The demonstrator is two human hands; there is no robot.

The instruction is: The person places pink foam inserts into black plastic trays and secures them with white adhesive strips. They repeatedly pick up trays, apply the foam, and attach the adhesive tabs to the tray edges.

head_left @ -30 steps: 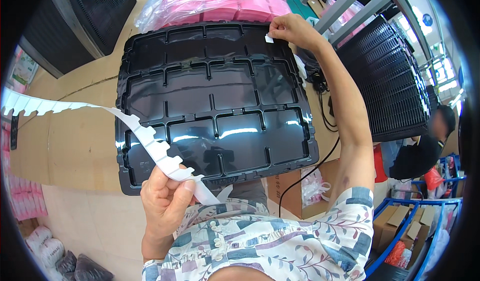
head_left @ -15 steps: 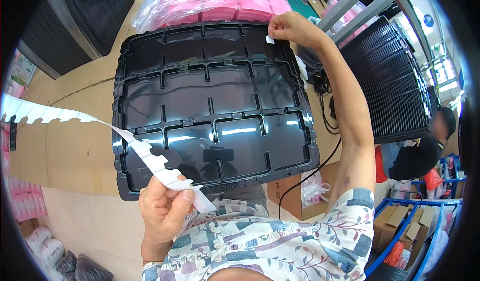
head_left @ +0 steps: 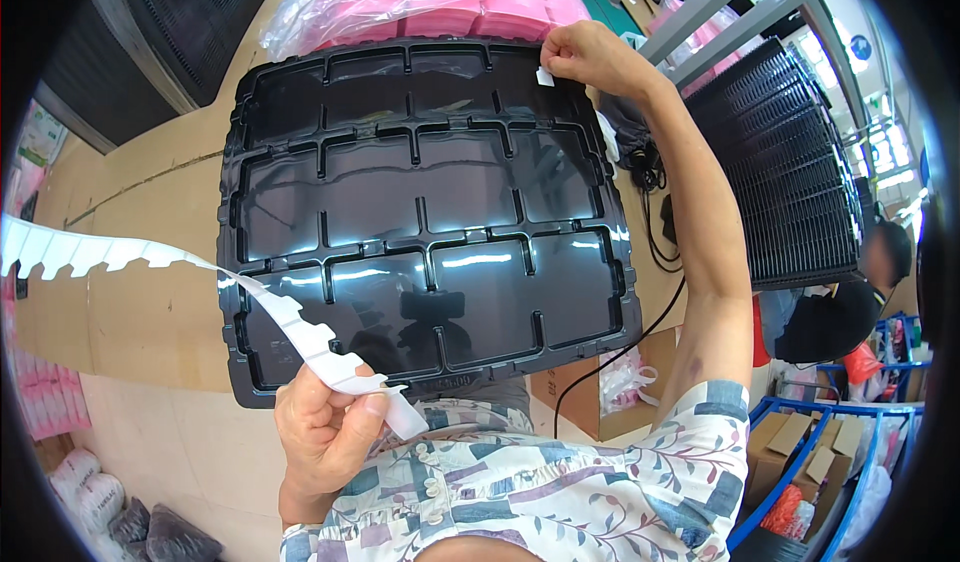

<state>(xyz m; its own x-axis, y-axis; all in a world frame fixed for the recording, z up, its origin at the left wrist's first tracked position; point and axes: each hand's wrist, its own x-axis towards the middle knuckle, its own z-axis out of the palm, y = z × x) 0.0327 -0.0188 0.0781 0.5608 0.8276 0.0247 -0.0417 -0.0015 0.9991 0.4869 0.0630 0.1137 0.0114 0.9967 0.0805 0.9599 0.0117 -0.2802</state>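
Observation:
A large black plastic tray (head_left: 370, 197) with moulded ridges lies in front of me. My left hand (head_left: 328, 430) is closed in a pinch on a long white strip of labels (head_left: 308, 337), held over the tray's near left corner. That strip has a notched edge and runs off to the left, with a short end poking out past my thumb. At the tray's far right corner my right hand (head_left: 592, 59) has its fingers closed on a small white label (head_left: 545, 77). Part of the label shows below the fingertips, against the tray; whether it is stuck down I cannot tell.
Pink packs (head_left: 450, 7) under clear plastic sit beyond the tray. A tall stack of black trays (head_left: 775, 172) stands at right, near a black cable (head_left: 640, 337) and grey metal bars (head_left: 725, 22). Blue racks (head_left: 820, 432) with cartons and another person (head_left: 830, 317) are farther right.
The label strip hangs slightly lower at the left. Both hands keep their grips, and the right one stays at the tray's far right corner. The whole view has shifted a little.

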